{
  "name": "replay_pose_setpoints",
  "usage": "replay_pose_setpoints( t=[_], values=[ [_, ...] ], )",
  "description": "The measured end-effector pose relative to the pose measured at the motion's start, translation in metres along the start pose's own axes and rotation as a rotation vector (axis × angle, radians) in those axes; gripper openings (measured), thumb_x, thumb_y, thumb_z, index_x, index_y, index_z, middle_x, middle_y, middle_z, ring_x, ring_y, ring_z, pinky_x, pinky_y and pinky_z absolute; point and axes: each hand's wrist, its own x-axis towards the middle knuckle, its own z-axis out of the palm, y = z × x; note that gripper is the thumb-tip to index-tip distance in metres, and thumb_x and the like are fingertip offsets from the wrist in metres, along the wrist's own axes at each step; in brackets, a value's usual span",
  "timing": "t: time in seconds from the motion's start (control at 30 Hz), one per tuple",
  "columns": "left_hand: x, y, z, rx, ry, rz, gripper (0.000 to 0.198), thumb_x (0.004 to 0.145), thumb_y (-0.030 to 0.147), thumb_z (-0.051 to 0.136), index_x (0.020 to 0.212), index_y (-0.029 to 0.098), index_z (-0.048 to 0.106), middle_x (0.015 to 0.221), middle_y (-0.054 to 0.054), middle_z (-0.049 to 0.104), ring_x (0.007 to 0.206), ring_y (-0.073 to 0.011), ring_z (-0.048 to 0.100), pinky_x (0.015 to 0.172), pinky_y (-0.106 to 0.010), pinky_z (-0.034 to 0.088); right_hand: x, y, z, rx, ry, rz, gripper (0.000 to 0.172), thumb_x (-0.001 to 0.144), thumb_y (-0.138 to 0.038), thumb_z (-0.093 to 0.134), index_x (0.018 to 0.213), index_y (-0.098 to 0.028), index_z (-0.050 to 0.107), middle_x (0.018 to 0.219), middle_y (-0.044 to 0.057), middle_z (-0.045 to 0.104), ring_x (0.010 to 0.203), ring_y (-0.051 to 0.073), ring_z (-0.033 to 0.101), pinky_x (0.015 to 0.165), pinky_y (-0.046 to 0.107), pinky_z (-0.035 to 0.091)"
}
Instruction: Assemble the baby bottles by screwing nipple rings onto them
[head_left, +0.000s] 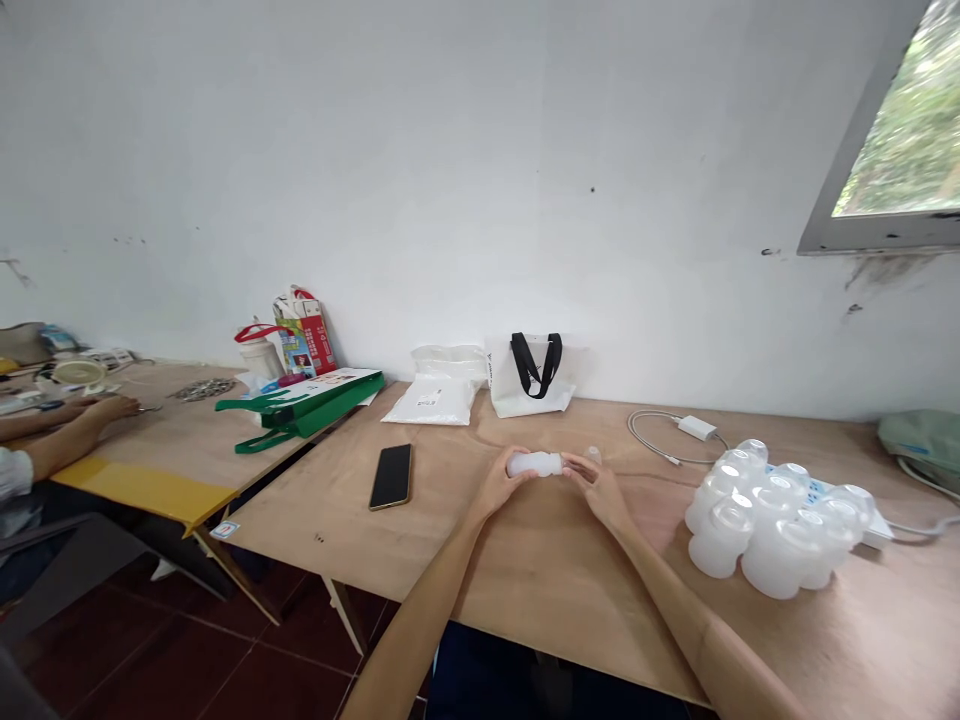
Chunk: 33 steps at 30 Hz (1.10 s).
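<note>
A translucent white plastic bottle lies sideways between my hands, just above the table. My left hand is closed around its body at the left end. At the other end, the fingers of my right hand pinch the bottle's neck; whether they also hold a small part there is hidden. Just behind my right hand sits a small clear cap-like piece. To the right stands a cluster of several similar translucent bottles with clear tops.
A black phone lies left of my hands. Behind are a white plastic packet and a white bag with black handles. A white cable with an adapter lies back right. At far left, another person's hand rests over the adjoining table.
</note>
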Motion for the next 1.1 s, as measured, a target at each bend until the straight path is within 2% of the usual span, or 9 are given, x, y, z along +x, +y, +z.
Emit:
replay_pose_setpoints(
  t=[0.13, 0.23, 0.37, 0.5, 0.73, 0.93, 1.1],
  values=[
    [-0.001, 0.0, 0.001, 0.001, -0.002, 0.002, 0.044, 0.086, 0.048, 0.072, 0.12, 0.021, 0.063, 0.123, -0.008, 0.068, 0.105, -0.024, 0.062, 0.089, -0.032, 0.05, 0.0, -0.001, 0.001, 0.04, 0.063, 0.025, 0.055, 0.08, -0.067, 0.075, 0.116, -0.026, 0.077, 0.117, 0.01, 0.078, 0.108, 0.031, 0.074, 0.099, 0.048, 0.058],
    [-0.003, 0.002, 0.0, 0.014, -0.012, 0.002, 0.046, 0.087, 0.047, 0.07, 0.124, 0.022, 0.062, 0.125, -0.009, 0.067, 0.105, -0.0249, 0.062, 0.086, -0.032, 0.051, -0.001, -0.004, 0.002, 0.043, 0.084, 0.03, 0.05, 0.082, -0.067, 0.073, 0.109, -0.025, 0.079, 0.111, 0.009, 0.079, 0.101, 0.031, 0.075, 0.096, 0.047, 0.06],
    [-0.004, 0.005, 0.0, 0.042, -0.024, 0.013, 0.045, 0.087, 0.048, 0.071, 0.124, 0.022, 0.063, 0.124, -0.009, 0.068, 0.105, -0.0264, 0.062, 0.086, -0.034, 0.05, 0.0, -0.005, 0.001, 0.02, 0.06, 0.006, 0.047, 0.079, -0.066, 0.076, 0.102, -0.025, 0.079, 0.11, 0.009, 0.079, 0.107, 0.032, 0.073, 0.098, 0.047, 0.058],
    [-0.004, 0.002, 0.0, 0.068, -0.022, 0.027, 0.041, 0.088, 0.046, 0.07, 0.121, 0.023, 0.066, 0.121, -0.009, 0.07, 0.104, -0.0277, 0.063, 0.085, -0.036, 0.051, 0.001, -0.005, 0.0, -0.036, 0.029, -0.025, 0.04, 0.083, -0.063, 0.071, 0.097, -0.027, 0.08, 0.107, 0.009, 0.079, 0.105, 0.032, 0.072, 0.1, 0.05, 0.055],
    [-0.003, 0.004, -0.001, 0.131, -0.022, 0.075, 0.037, 0.09, 0.046, 0.067, 0.119, 0.022, 0.065, 0.123, -0.01, 0.069, 0.112, -0.03, 0.062, 0.093, -0.039, 0.05, 0.001, -0.006, 0.006, -0.07, 0.068, -0.037, 0.034, 0.081, -0.06, 0.073, 0.084, -0.027, 0.079, 0.103, 0.009, 0.079, 0.102, 0.033, 0.07, 0.103, 0.053, 0.051],
    [-0.004, 0.01, -0.002, 0.184, -0.012, 0.077, 0.036, 0.094, 0.048, 0.062, 0.122, 0.025, 0.062, 0.126, -0.008, 0.068, 0.115, -0.0309, 0.063, 0.101, -0.044, 0.049, 0.001, -0.006, 0.009, 0.071, 0.17, 0.024, 0.052, 0.072, -0.064, 0.082, 0.103, -0.023, 0.073, 0.1, 0.01, 0.079, 0.098, 0.03, 0.074, 0.094, 0.048, 0.058],
    [-0.003, 0.008, -0.001, 0.23, -0.036, 0.049, 0.044, 0.093, 0.049, 0.061, 0.131, 0.026, 0.058, 0.136, -0.007, 0.065, 0.123, -0.0289, 0.061, 0.106, -0.041, 0.05, 0.001, -0.005, 0.008, 0.135, 0.184, 0.039, 0.045, 0.07, -0.063, 0.085, 0.087, -0.023, 0.073, 0.095, 0.01, 0.079, 0.094, 0.03, 0.074, 0.091, 0.046, 0.058]
  ],
)
